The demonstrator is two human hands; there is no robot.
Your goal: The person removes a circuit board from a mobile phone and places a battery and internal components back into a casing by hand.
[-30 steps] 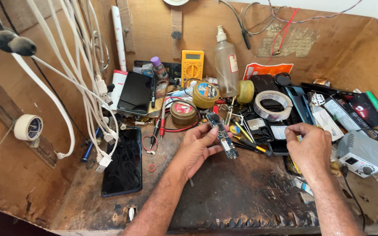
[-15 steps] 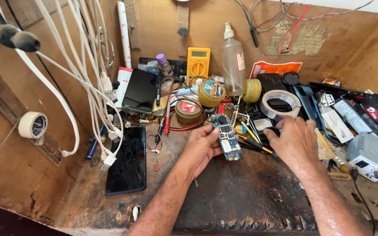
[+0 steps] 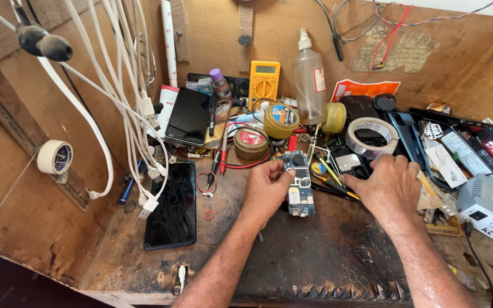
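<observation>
My left hand (image 3: 266,191) pinches a blue phone circuit board (image 3: 299,185) at mid-bench, just beside it. My right hand (image 3: 389,185) lies palm-down over small tools, fingertips hidden; its grip I cannot tell. Two dark phones (image 3: 172,208) sit left. A round red-labelled tin (image 3: 251,142) stands behind.

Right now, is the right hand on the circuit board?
No. The left hand holds the circuit board, while the right hand is off to the side, reaching among the small tools beside it.
</observation>
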